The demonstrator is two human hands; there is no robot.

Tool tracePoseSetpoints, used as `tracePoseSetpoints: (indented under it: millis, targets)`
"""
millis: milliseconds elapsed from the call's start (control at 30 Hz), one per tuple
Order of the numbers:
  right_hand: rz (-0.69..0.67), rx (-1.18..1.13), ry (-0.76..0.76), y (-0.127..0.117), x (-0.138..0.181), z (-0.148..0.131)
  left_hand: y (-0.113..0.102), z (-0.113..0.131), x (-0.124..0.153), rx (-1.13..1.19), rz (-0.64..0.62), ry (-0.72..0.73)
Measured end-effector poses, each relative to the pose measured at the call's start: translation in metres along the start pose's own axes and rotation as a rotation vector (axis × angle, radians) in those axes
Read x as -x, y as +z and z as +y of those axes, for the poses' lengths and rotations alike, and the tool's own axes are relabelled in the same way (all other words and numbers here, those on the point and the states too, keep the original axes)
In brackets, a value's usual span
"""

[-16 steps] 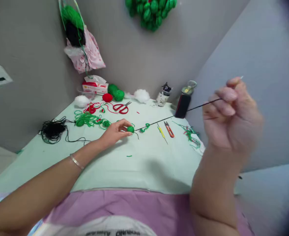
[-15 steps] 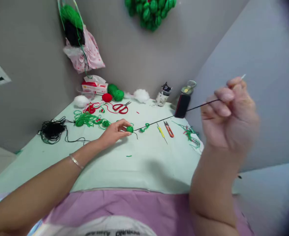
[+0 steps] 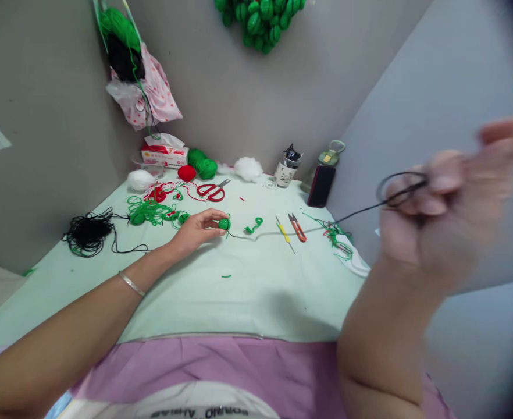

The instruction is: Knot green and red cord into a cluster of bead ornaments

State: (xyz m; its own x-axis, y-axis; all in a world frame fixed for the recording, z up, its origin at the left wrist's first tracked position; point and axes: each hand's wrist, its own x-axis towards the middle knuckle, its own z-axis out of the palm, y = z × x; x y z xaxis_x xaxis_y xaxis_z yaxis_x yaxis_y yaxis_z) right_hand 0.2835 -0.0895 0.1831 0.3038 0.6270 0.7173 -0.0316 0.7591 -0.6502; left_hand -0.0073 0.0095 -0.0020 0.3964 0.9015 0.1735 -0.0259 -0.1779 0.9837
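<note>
A small green crocheted ball [image 3: 224, 224] is pinched between the thumb and fingers of my left hand [image 3: 199, 228], just above the table. From it a strand of black yarn [image 3: 356, 213] runs right and up to my raised right hand [image 3: 452, 192]. My right fingers are curled round that yarn, and a loop of it hangs loose by the knuckles. Motion blurs this hand, and no needle can be made out in it now. Below the strand lie a yellow-handled crochet hook [image 3: 284, 231] and orange thread snips [image 3: 297, 227]. A curly green crocheted piece [image 3: 253, 226] rests near the ball.
Tangled black yarn [image 3: 89, 231] and green yarn [image 3: 149, 210] lie at the left. Red scissors [image 3: 213, 191], a red yarn ball [image 3: 186, 173] and a tissue box [image 3: 164, 156] sit behind. A phone [image 3: 321, 186] leans upright at the back right, above yarn scraps [image 3: 339, 240].
My right hand has moved farther right and turned. The black yarn, taut before, now sags over the table and shows a loop at the hand. My left hand keeps the ball.
</note>
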Motion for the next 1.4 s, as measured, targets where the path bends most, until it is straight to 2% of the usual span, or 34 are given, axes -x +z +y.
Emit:
tracePoseSetpoints:
  millis: [67, 200, 300, 400, 567, 700, 900, 1100, 1200, 1400]
  targets:
    - [-0.105, -0.096, 0.11, 0.022, 0.015, 0.021, 0.002, 0.005, 0.002, 0.067, 0.009, -0.043]
    - [-0.262, -0.126, 0.563, 0.054, 0.056, 0.081, 0.005, 0.014, 0.006, 0.141, 0.043, -0.058]
    - [-0.222, -0.162, 0.748, 0.066, 0.086, 0.121, 0.006, 0.018, 0.008, 0.209, 0.026, -0.015]
    - [-0.199, -0.142, 0.879, 0.073, 0.106, 0.143, 0.007, 0.019, 0.007, 0.225, 0.036, 0.031]
    - [-0.161, -0.14, 0.936, 0.081, 0.116, 0.149, 0.006, 0.017, 0.006, 0.266, 0.137, -0.001]
    - [-0.126, -0.139, 0.933, 0.087, 0.122, 0.153, 0.005, 0.015, 0.005, 0.187, 0.151, 0.026]
    - [-0.225, -0.263, 1.085, 0.09, 0.127, 0.156, 0.005, 0.011, 0.005, 0.143, 0.156, 0.031]
    - [-0.256, -0.295, 1.126, 0.086, 0.127, 0.154, 0.009, 0.007, 0.002, 0.236, 0.149, -0.002]
    - [-0.261, -0.245, 1.09, 0.086, 0.128, 0.151, 0.011, 0.007, 0.002, 0.23, 0.134, -0.002]
    - [-0.133, -0.192, 0.955, 0.095, 0.136, 0.142, 0.016, 0.007, 0.001, 0.248, 0.144, 0.048]
